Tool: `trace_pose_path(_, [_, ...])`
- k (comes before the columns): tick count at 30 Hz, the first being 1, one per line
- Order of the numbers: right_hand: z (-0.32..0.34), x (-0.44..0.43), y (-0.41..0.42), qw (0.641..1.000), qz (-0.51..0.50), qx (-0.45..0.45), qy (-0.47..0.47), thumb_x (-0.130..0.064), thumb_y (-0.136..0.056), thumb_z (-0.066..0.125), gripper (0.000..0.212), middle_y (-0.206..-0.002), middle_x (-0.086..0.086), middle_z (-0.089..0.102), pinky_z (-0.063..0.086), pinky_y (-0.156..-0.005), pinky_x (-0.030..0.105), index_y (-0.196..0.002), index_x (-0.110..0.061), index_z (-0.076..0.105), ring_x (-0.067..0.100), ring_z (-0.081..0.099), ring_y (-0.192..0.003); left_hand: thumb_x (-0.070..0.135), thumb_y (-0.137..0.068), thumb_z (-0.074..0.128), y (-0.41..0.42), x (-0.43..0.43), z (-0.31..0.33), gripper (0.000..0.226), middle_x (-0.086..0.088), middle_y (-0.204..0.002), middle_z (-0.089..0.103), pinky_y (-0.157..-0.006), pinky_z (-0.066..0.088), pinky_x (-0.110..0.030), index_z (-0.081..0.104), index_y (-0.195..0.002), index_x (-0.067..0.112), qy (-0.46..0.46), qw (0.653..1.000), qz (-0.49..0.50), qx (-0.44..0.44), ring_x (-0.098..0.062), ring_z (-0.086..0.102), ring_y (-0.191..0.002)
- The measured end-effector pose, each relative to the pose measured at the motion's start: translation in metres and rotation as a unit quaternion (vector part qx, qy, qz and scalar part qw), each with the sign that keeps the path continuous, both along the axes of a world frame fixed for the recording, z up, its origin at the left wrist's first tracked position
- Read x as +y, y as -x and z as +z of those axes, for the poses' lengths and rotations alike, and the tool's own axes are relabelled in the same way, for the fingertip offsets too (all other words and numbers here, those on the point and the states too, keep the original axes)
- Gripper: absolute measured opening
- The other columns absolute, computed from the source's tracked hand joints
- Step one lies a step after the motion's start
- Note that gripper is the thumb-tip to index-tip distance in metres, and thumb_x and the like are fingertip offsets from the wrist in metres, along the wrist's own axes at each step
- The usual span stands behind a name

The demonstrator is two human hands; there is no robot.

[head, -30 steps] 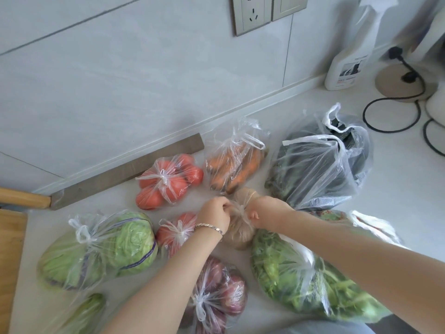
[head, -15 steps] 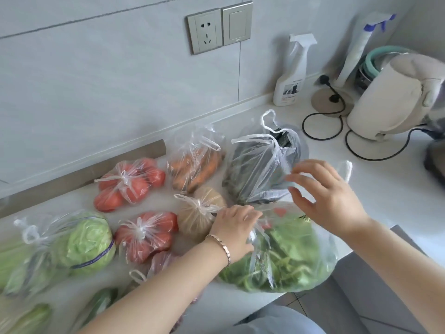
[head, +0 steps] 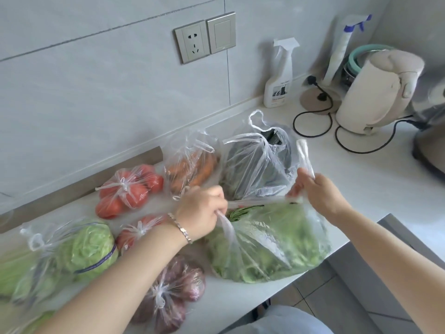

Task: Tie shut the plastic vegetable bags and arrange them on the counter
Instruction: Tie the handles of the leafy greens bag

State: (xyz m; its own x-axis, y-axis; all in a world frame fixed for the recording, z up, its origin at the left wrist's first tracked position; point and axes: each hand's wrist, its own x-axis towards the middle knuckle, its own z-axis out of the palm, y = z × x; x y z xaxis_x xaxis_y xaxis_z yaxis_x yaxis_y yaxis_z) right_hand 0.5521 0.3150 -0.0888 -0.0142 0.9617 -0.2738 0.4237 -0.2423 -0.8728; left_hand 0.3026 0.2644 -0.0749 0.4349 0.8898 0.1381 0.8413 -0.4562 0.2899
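Greens bag gripped by its handles in left hand and right hand, not yet knotted; tomato bag and cabbage bag already tied; dark bag left untied

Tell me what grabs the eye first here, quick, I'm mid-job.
The left hand and right hand each grip a handle of the big bag of leafy greens at the front edge of the counter, handles held apart, not yet tied. Behind it stands an untied bag of dark vegetables; a knotted tomato bag lies further left.
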Motion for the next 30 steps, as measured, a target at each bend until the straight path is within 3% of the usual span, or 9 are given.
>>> trace_pose_path(6, [0.002,0.024,0.014,0.968,-0.12,0.218,-0.026,-0.028,-0.099,0.033,0.05,-0.034,-0.007,0.04,0.037,-0.073,0.033,-0.051,-0.016,0.03,0.017,0.042,-0.05,-0.007,-0.066,0.049,0.018,0.007,-0.003,0.026,-0.008,-0.09,0.059,-0.087,0.035,-0.026,0.067,-0.074,0.011,-0.176,0.945,0.206,-0.185,-0.017,0.046,-0.092])
trace_pose_path(10, [-0.013,0.028,0.006,0.962,-0.132,0.239,0.013,-0.033,-0.097,0.038,0.046,-0.042,-0.007,0.049,0.044,-0.084,0.043,-0.054,-0.017,0.041,0.018,0.049,-0.055,0.011,-0.069,0.061,0.004,-0.021,-0.026,0.091,-0.008,-0.145,0.025,-0.106,0.021,-0.006,0.008,-0.143,0.014,0.118,0.861,0.297,-0.395,-0.012,0.029,-0.131])
trace_pose_path(13, [-0.015,0.022,-0.008,0.983,-0.033,0.181,-0.012,-0.039,-0.088,0.051,0.029,-0.073,-0.002,0.065,0.043,-0.097,0.041,-0.071,-0.018,0.061,0.024,0.06,-0.081,0.07,-0.048,0.07,0.001,-0.037,-0.041,0.133,0.013,-0.154,-0.01,-0.118,0.006,-0.032,-0.02,-0.139,0.035,0.335,0.877,0.193,-0.286,-0.005,0.0,-0.14])
trace_pose_path(15, [-0.015,0.016,-0.02,0.987,0.113,0.113,-0.03,-0.049,-0.069,0.065,0.055,-0.11,-0.004,0.061,0.039,-0.103,0.031,-0.112,-0.017,0.057,0.017,0.056,-0.109,0.068,-0.042,0.076,-0.009,-0.038,-0.046,0.143,0.015,-0.15,-0.017,-0.116,0.001,-0.027,-0.03,-0.134,0.036,0.326,0.924,0.15,-0.131,-0.004,-0.01,-0.138])
trace_pose_path(18, [-0.033,0.007,-0.037,0.951,0.3,-0.036,-0.061,-0.073,-0.045,0.07,0.114,-0.142,-0.01,0.033,0.027,-0.108,0.026,-0.139,-0.025,0.027,0.004,0.033,-0.13,0.055,-0.054,0.078,-0.031,-0.027,-0.051,0.126,0.008,-0.15,0.003,-0.117,0.009,-0.029,-0.004,-0.143,0.021,0.228,0.964,0.138,-0.017,-0.015,0.006,-0.141])
trace_pose_path(21, [-0.052,-0.002,-0.045,0.914,0.361,-0.137,-0.124,-0.076,-0.065,0.053,0.078,-0.144,-0.014,0.028,0.034,-0.107,0.025,-0.131,-0.036,0.041,-0.004,0.032,-0.129,0.048,-0.07,0.065,-0.042,-0.018,-0.06,0.051,0.014,-0.145,0.017,-0.115,0.025,-0.036,0.057,-0.107,0.014,0.138,0.974,0.09,-0.154,-0.01,0.024,-0.138])
trace_pose_path(23, [-0.062,-0.003,-0.043,0.936,0.307,-0.079,-0.154,-0.066,-0.081,0.044,0.059,-0.135,-0.014,0.041,0.039,-0.1,0.017,-0.118,-0.023,0.06,-0.012,0.042,-0.119,0.043,-0.079,0.055,-0.044,-0.016,-0.065,0.034,0.013,-0.143,0.03,-0.112,0.027,-0.023,0.062,-0.074,0.009,0.114,0.968,0.063,-0.215,0.004,0.027,-0.134])
trace_pose_path(25, [-0.053,-0.005,-0.032,0.972,0.211,0.065,-0.079,-0.047,-0.09,0.044,0.038,-0.122,-0.011,0.056,0.042,-0.089,0.01,-0.109,-0.021,0.064,-0.014,0.052,-0.104,0.029,-0.082,0.057,-0.053,-0.018,-0.059,0.026,0.013,-0.138,0.043,-0.107,0.028,-0.011,0.067,-0.1,0.013,0.18,0.916,0.079,-0.349,0.01,0.034,-0.129])
trace_pose_path(30, [-0.051,0.006,-0.012,0.95,0.054,0.29,0.101,-0.031,-0.098,0.029,0.048,-0.099,0.003,0.073,0.048,-0.08,0.018,-0.096,-0.006,0.069,0.015,0.065,-0.094,0.017,-0.077,0.051,-0.074,-0.013,-0.047,0.025,0.0,-0.093,0.075,-0.096,0.046,-0.03,0.073,-0.088,0.012,0.342,0.612,0.171,-0.692,-0.01,0.067,-0.098])
